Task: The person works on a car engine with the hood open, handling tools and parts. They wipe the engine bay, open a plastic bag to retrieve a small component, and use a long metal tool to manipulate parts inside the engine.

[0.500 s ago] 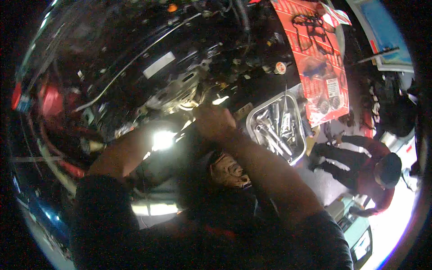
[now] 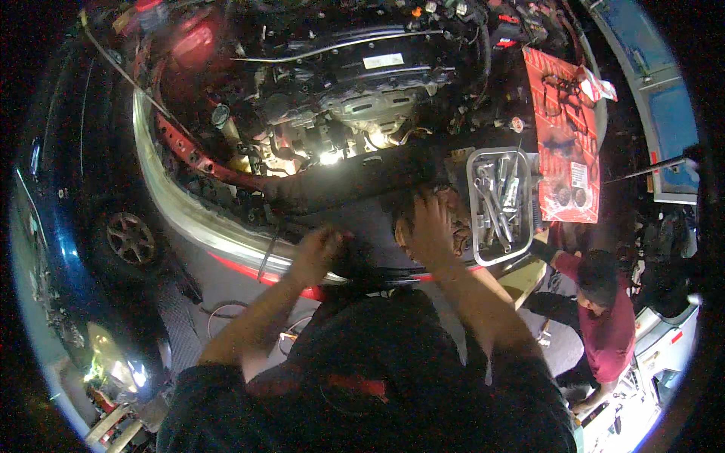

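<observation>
My left hand point(image 2: 320, 253) is closed above the dark front panel point(image 2: 302, 219) of a car; whatever its fingers hold is hidden or too small to name. To its right, my right hand point(image 2: 430, 234) grips a crumpled brown cloth point(image 2: 455, 211). Beside that lies a metal tray point(image 2: 477, 181) of wrenches and sockets, with a red-backed parts package point(image 2: 563, 143) holding black gaskets to the right. Beyond both hands is the exposed engine point(image 2: 377, 106), with a bright light shining among its lower parts.
A co-worker point(image 2: 604, 317) in maroon bends at the lower right. A dark blue car point(image 2: 72, 241) stands on the left. The silver, red-edged bumper point(image 2: 181, 215) curves around the engine bay's front. A hose point(image 2: 223, 309) lies on the floor below it; a blue-panelled door point(image 2: 668, 151) is at right.
Both my hands have come back from the engine toward my body. My right hand has moved onto the brown cloth. The view takes in more engine bay, and the co-worker bends differently.
</observation>
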`<state>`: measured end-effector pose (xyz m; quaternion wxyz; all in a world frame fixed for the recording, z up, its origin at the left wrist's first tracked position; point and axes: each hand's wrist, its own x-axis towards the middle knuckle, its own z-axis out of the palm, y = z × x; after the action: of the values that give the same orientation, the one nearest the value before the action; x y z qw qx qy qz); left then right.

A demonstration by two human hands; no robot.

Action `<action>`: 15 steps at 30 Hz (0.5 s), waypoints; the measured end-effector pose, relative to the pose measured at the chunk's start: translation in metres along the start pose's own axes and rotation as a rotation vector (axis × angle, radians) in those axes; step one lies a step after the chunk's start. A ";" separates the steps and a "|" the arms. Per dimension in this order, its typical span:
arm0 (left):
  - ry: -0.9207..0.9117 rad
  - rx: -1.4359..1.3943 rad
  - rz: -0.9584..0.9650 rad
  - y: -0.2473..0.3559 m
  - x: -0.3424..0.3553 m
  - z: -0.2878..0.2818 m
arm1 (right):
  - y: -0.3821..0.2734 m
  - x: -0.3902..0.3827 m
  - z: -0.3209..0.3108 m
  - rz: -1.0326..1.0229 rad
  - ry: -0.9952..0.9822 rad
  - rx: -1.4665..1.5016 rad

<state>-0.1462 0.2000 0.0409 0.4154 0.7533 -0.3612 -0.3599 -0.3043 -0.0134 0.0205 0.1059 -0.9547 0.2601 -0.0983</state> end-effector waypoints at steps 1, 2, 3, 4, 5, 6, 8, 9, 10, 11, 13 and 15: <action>-0.082 -0.008 -0.274 0.001 -0.008 0.012 | -0.006 -0.018 0.005 -0.011 0.052 -0.107; -0.045 0.009 -0.142 0.001 -0.015 0.021 | -0.007 -0.030 0.010 -0.013 0.000 -0.106; -0.022 0.032 -0.042 0.002 -0.023 0.029 | -0.007 -0.041 0.013 -0.008 -0.055 -0.108; 0.000 0.057 0.058 0.004 -0.029 0.034 | -0.006 -0.048 0.014 0.047 -0.184 -0.117; -0.063 0.044 0.034 0.006 -0.030 0.034 | -0.003 -0.049 0.011 0.019 -0.153 0.004; -0.122 0.033 0.014 0.009 -0.031 0.033 | -0.001 -0.047 0.005 0.033 -0.193 0.116; -0.183 -0.035 -0.001 0.019 -0.029 0.035 | 0.001 -0.047 -0.013 0.125 -0.180 0.320; -0.185 -0.093 0.003 0.024 -0.030 0.038 | -0.001 -0.055 -0.023 0.203 -0.128 0.414; -0.189 -0.153 0.000 0.028 -0.035 0.042 | -0.002 -0.063 -0.029 0.293 -0.089 0.502; -0.286 -0.185 -0.050 0.029 -0.033 0.045 | -0.004 -0.076 -0.035 0.372 0.023 0.785; -0.284 -0.087 0.083 0.032 -0.044 0.066 | -0.005 -0.093 -0.036 0.525 0.139 0.910; -0.440 -0.146 0.028 0.030 -0.049 0.085 | -0.002 -0.111 -0.040 0.580 0.214 1.003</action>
<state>-0.2492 0.1986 0.0458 0.3850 0.6193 -0.4265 -0.5351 -0.4069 0.0395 0.0444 0.5402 -0.6626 0.4417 -0.2721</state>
